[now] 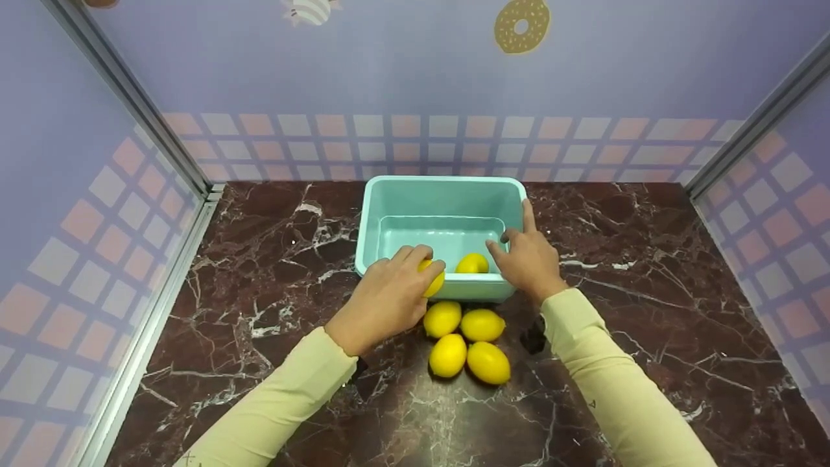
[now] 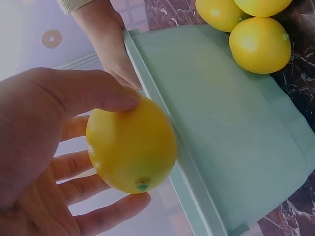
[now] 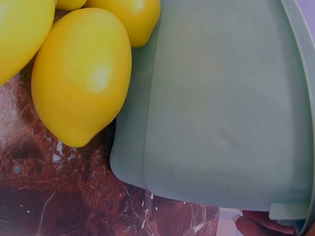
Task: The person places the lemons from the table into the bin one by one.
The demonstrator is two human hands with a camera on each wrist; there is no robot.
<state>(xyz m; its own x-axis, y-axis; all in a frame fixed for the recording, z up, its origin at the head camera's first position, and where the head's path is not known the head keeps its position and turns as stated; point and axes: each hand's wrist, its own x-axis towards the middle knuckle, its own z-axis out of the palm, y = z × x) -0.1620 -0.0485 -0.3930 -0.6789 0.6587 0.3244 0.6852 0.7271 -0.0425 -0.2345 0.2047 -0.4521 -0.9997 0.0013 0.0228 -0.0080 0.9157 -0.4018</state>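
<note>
On a marbled table, the left hand grips a lemon at the tub's near edge, best lowered gently beside another lemon inside while the right hand, fingers loosely spread, touches and ideally steadies the tub

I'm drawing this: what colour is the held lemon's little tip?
The tip is green, seen best in the left wrist view.

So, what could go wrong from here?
The lemon in the left hand is at the near rim of the bin, so it might catch there or slip and fall outside. The four loose lemons on the table lie close to the bin; a bump could set them rolling.
</note>
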